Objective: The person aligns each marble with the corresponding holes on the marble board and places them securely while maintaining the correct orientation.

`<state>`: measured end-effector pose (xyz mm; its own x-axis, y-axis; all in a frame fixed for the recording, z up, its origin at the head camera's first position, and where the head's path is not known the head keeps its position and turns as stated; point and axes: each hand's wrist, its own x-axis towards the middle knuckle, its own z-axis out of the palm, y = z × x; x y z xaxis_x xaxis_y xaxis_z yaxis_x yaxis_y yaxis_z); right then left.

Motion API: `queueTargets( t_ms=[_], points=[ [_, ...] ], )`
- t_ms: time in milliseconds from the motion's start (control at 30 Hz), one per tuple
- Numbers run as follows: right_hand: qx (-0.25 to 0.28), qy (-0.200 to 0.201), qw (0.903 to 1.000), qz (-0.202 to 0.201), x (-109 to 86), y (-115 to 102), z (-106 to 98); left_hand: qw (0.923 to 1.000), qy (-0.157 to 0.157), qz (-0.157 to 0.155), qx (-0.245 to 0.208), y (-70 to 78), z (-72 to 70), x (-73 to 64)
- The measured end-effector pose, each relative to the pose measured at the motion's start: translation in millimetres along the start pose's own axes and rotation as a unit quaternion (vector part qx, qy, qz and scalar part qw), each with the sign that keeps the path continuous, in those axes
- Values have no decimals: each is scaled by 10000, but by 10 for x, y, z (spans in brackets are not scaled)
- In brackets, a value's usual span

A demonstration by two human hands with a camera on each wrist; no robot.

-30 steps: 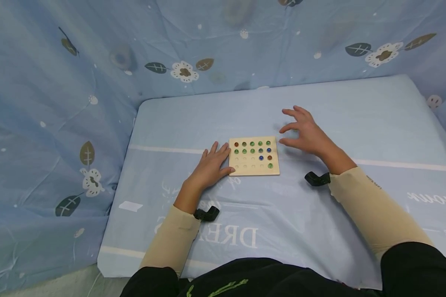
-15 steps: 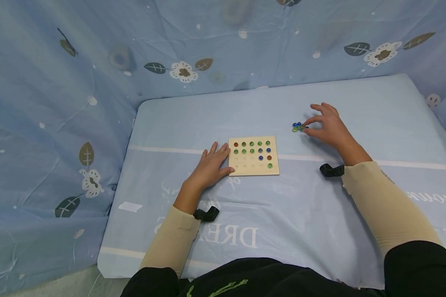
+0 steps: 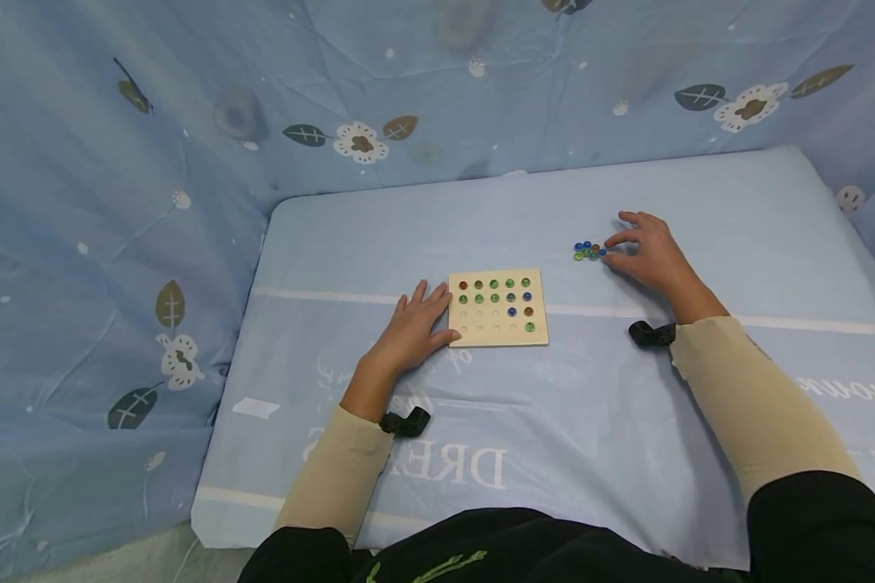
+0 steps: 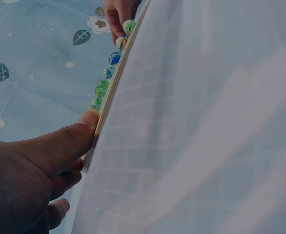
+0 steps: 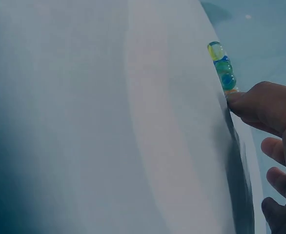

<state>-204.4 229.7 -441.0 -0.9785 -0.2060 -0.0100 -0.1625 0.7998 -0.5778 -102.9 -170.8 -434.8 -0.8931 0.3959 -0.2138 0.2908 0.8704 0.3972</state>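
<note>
A pale wooden marble board (image 3: 496, 336) lies on the covered table, several green, blue and brownish-red glass marbles in its dimples. The rows nearer the person have several bare dimples. My left hand (image 3: 411, 325) rests at its left edge with fingers spread fairly straight; the thumb (image 4: 79, 131) presses the near-left corner. Beyond the board to the right lies a small cluster of loose marbles (image 3: 586, 252). My right hand (image 3: 650, 255) is at the cluster's right end, thumb and forefinger pinching a blue marble (image 3: 603, 253). In the right wrist view the fingertips (image 5: 234, 101) hide that marble.
A light blue printed cloth (image 3: 474, 405) covers the table. Patterned curtains (image 3: 437, 97) hang behind and at the left. A white paper-like patch (image 3: 256, 406) lies at the table's left side. Black wrist mounts (image 3: 406, 421) sit on both forearms.
My right hand has moved right and slightly away from the board to the loose marbles, uncovering the cluster, then drawn slightly back to its right end. The left hand and board stay put.
</note>
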Motion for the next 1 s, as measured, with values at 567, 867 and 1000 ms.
queueTargets(
  t_ms=[567,867,1000],
  points=[
    [26,-85,9999,105,28,42,42,9999,26,60,104,8,-10,-7],
    [-46,-64,9999,140,33,40,53,9993,150,334,91,-16,-10,0],
    [-90,-59,9999,120,31,29,50,9992,154,346,145,-16,-17,2]
  ],
)
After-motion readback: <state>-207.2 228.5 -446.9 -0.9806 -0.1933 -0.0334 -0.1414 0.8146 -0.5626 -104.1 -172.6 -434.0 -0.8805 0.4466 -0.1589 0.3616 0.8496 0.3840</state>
